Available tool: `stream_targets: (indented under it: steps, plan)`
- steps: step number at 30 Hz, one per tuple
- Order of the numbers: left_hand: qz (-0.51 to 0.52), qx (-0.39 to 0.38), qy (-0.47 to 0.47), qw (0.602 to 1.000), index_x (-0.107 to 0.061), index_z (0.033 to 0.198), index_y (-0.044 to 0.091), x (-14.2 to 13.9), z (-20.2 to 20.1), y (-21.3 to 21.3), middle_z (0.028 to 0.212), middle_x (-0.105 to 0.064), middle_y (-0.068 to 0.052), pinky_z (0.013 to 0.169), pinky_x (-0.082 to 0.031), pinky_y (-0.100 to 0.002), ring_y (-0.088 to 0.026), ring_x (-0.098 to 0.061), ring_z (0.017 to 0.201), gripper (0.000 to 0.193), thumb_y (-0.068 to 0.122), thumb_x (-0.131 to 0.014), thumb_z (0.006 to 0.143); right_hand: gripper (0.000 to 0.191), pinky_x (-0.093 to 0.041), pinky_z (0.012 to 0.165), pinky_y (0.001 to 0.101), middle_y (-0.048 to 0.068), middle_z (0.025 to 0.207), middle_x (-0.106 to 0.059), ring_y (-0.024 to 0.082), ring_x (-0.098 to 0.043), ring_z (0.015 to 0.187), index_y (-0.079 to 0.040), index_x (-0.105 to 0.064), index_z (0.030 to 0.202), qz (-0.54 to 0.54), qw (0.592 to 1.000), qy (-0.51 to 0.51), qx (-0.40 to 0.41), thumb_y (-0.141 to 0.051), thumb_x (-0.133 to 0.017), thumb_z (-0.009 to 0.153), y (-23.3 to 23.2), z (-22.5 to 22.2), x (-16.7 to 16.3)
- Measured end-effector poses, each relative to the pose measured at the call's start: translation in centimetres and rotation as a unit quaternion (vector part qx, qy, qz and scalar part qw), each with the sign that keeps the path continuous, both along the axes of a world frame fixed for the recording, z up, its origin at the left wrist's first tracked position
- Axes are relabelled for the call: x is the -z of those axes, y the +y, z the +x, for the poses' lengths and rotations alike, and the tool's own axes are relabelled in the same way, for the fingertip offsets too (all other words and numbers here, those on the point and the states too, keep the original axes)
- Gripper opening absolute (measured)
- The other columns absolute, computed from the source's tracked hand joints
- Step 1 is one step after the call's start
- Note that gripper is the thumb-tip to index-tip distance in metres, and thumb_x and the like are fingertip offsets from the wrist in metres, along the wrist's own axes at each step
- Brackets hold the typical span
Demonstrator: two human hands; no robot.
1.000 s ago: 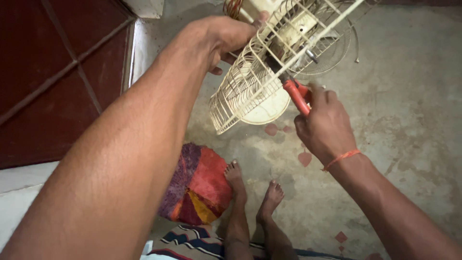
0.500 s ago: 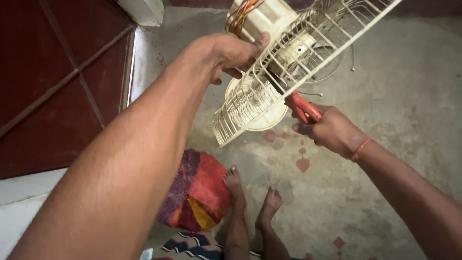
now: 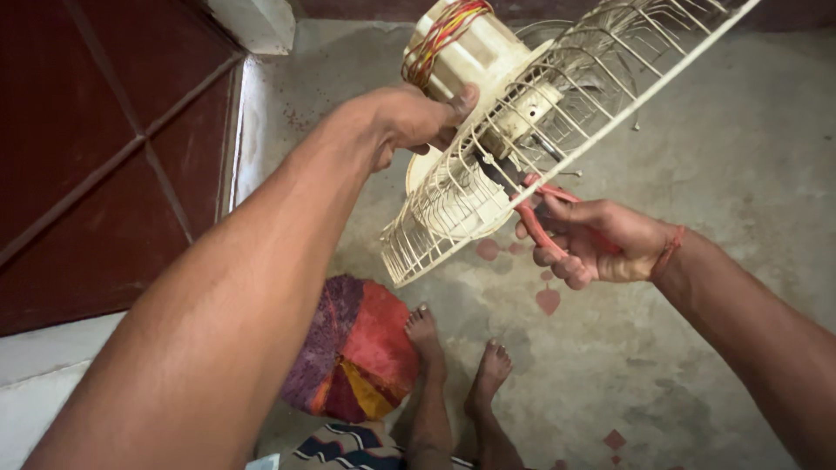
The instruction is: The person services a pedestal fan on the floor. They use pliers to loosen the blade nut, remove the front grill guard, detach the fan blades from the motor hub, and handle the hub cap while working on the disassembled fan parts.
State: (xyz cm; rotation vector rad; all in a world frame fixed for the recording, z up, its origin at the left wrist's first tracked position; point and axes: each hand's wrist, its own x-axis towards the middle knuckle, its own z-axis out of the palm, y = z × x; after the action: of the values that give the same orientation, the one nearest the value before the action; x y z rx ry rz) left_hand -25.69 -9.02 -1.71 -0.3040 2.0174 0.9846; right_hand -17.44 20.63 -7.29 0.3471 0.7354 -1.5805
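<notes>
Left hand: the left hand (image 3: pixel 414 117) is raised in front of the person, fingers and thumb wrapped on the cream motor housing (image 3: pixel 475 52) of a fan; its grip is clenched on that housing and bears the fan's weight.
Right hand: the right hand (image 3: pixel 596 239) sits lower and to the right, its grip closed around the red handles of a pair of pliers (image 3: pixel 531 209); a thin orange band circles the wrist.
Pliers: the dark nose points up and left, through the wires of the fan guard (image 3: pixel 557 130), towards the middle of the fan; whether the tips bite on anything cannot be told.
Fan: held in the air over the floor, tilted, with the cream wire guard slanting from lower left to upper right and the motor housing above and behind it.
Wires: a bundle of red, yellow and orange wires (image 3: pixel 440 30) loops over the top of the housing, just above the left hand.
Floor: bare grey concrete floor (image 3: pixel 723 174) with a few reddish spots; dark red tiles lie to the left.
Below: the person's two bare feet (image 3: pixel 457 365) stand on the concrete, just beside a round multicoloured cushion (image 3: pixel 357 352).
</notes>
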Motion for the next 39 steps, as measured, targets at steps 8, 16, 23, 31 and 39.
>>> stream_targets:
  steps: [8,16,23,31,39]
  plan:
    - [0.077,-0.025,0.031,0.996,-0.072,0.127,0.016,1.8,-0.9,0.4,0.123,-0.078,-0.004,0.104,-0.046,-0.045,-0.026,-0.062,0.122,0.068,0.068,-0.052,0.089,0.046,-0.060,0.080,0.0438,0.018,0.113,-0.068,0.026,-0.071,0.094,-0.013,-0.050,0.139,0.026,0.998,0.050,-0.014,-0.038,-0.050,0.101,0.8,-0.2,0.2]
    - [0.081,-0.016,0.040,0.996,-0.076,0.118,0.015,1.9,-0.9,0.8,0.112,-0.080,-0.003,0.098,-0.048,-0.039,-0.018,-0.067,0.110,0.062,0.065,-0.053,0.090,0.049,-0.053,0.091,0.0404,0.010,0.130,-0.066,0.024,-0.067,0.114,-0.008,-0.052,0.138,0.281,0.867,0.412,0.010,-0.002,-0.053,0.090,-0.8,6.1,0.3]
    - [0.062,-0.026,0.032,0.997,-0.078,0.114,0.015,1.3,-0.8,-0.2,0.112,-0.080,-0.001,0.095,-0.049,-0.039,-0.018,-0.066,0.107,0.062,0.066,-0.051,0.092,0.068,-0.047,0.097,0.0494,0.025,0.130,-0.054,0.044,-0.055,0.117,-0.009,-0.051,0.144,0.443,0.529,0.724,-0.010,0.004,-0.063,0.078,-4.4,8.2,0.1]
    - [0.064,-0.008,0.051,0.997,-0.077,0.117,0.017,1.2,-0.9,1.1,0.112,-0.080,-0.002,0.093,-0.049,-0.038,-0.017,-0.066,0.106,0.061,0.066,-0.050,0.092,0.059,-0.049,0.092,0.0536,0.024,0.128,-0.057,0.045,-0.058,0.110,-0.010,-0.060,0.133,0.518,0.424,0.743,-0.021,0.002,-0.069,0.076,-4.8,8.3,-2.0]
    - [0.070,-0.017,0.040,0.997,-0.079,0.113,0.016,1.3,-0.6,0.5,0.109,-0.081,-0.002,0.094,-0.049,-0.038,-0.017,-0.066,0.106,0.061,0.066,-0.051,0.091,0.055,-0.051,0.087,0.0528,0.025,0.129,-0.057,0.044,-0.058,0.109,-0.010,-0.063,0.131,0.532,0.394,0.749,-0.012,0.001,-0.070,0.077,-5.9,8.3,-1.8]
